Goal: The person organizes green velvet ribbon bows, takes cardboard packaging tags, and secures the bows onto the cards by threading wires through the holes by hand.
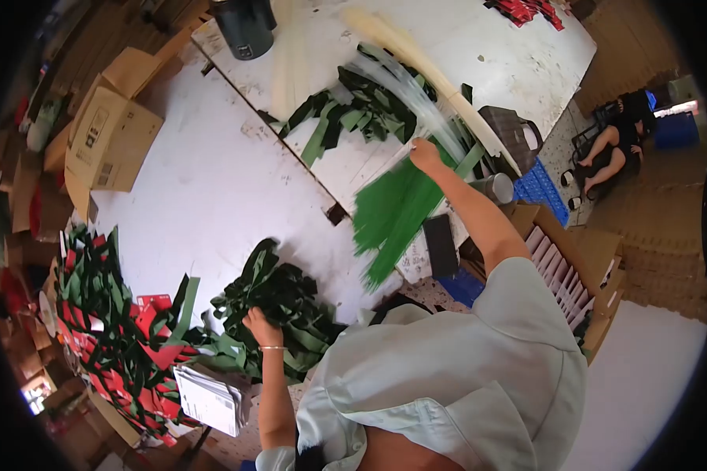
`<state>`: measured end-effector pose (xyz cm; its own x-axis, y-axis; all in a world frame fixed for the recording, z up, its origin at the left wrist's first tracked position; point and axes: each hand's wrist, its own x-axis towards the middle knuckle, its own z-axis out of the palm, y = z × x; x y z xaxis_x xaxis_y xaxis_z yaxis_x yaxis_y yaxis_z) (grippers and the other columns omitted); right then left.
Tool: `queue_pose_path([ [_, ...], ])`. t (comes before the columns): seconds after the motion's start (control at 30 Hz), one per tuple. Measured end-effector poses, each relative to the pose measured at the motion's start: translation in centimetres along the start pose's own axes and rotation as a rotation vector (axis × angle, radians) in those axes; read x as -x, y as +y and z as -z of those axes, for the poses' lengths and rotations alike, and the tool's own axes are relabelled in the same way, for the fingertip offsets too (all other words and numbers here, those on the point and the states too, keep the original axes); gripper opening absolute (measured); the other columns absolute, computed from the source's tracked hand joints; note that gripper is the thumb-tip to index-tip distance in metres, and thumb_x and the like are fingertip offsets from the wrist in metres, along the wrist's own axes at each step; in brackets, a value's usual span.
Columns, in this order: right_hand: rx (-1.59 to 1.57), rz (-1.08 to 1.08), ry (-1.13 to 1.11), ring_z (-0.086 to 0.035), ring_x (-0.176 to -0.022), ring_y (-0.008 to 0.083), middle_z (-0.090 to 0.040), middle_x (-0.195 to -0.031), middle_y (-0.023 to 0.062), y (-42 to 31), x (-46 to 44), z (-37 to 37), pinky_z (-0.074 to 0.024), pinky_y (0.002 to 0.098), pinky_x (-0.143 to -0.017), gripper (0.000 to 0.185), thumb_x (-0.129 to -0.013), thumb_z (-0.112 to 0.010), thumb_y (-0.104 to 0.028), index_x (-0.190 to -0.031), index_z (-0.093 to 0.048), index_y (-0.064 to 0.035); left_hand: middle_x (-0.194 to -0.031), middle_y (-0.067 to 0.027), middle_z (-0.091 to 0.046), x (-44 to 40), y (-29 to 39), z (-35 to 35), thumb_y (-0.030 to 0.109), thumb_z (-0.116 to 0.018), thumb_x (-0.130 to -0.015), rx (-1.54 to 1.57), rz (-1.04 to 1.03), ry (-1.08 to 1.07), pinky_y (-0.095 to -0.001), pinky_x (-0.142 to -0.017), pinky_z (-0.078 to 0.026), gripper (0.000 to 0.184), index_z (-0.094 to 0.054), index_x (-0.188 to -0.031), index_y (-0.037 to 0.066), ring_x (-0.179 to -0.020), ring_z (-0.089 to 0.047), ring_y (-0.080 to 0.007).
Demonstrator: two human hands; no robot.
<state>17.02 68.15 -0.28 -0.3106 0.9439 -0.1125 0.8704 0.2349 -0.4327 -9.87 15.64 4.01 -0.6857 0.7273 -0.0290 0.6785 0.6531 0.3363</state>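
The person's left hand (258,326), with a thin bracelet at the wrist, lies against the upper left part of a heap of dark green strips (287,290) at the near edge of the white table (188,220). Its fingers are curled in towards the strips; whether they pinch one cannot be told. The right hand (426,157) reaches farther out, to the top end of a sheaf of bright green strands (397,208). Its fingers are bent close together at that end, but whether they grip any strands cannot be made out. The sheaf fans out towards the person, across the table's right part.

Just beyond the right hand are a bundle of clear strips (416,94) and a long cream bundle (440,67), with a second heap of green strips (369,110) beside them. A dark phone (441,245) lies near the right forearm, and a metal cup (496,188) is just beyond that arm. To the left of the left hand, a stack of white cards (210,399) sits beside a large mound of red and green pieces (118,337). A cardboard box (114,145) stands at the table's left side. At the far right, another person (624,149) is seated.
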Motion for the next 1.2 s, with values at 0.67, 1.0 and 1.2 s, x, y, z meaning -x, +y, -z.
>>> queue_pose_path([
  [0.67,0.080,0.231,0.020,-0.055,-0.105,0.0355,-0.060,-0.111,0.0188,-9.6,-7.7,5.4,-0.0449,0.0461,-0.085,0.061,-0.072,-0.067,-0.047,-0.109,-0.054,-0.0009,-0.097,-0.0184,-0.063,-17.8,20.9,4.4,0.005,-0.062,-0.082,0.299,-0.299,-0.301,-0.0363,-0.067,-0.051,0.021,-0.060,-0.103,-0.001,-0.079,-0.063,-0.0315],
  [1.0,-0.068,0.193,-0.062,-0.052,-0.106,0.0362,-0.057,-0.111,0.0173,-10.2,-3.7,4.8,-0.0413,0.0502,-0.089,0.062,-0.067,-0.073,-0.038,-0.114,-0.055,-0.0024,-0.087,-0.0142,-0.064,-24.4,29.8,-6.9,0.014,-0.066,-0.083,0.545,-0.262,-0.389,-0.0329,-0.059,-0.049,0.041,-0.055,-0.121,0.003,-0.067,-0.061,-0.0236],
  [1.2,0.423,0.075,0.730,-0.051,-0.109,0.0342,-0.055,-0.116,0.0172,8.9,3.7,21.7,-0.0382,0.0449,-0.090,0.054,-0.070,-0.074,-0.038,-0.113,-0.060,-0.0075,-0.120,-0.0235,-0.052,-28.5,35.1,-12.7,0.018,-0.065,-0.082,0.513,-0.557,-0.261,-0.0444,-0.095,-0.037,0.054,-0.045,-0.129,0.000,-0.109,-0.047,-0.0396],
])
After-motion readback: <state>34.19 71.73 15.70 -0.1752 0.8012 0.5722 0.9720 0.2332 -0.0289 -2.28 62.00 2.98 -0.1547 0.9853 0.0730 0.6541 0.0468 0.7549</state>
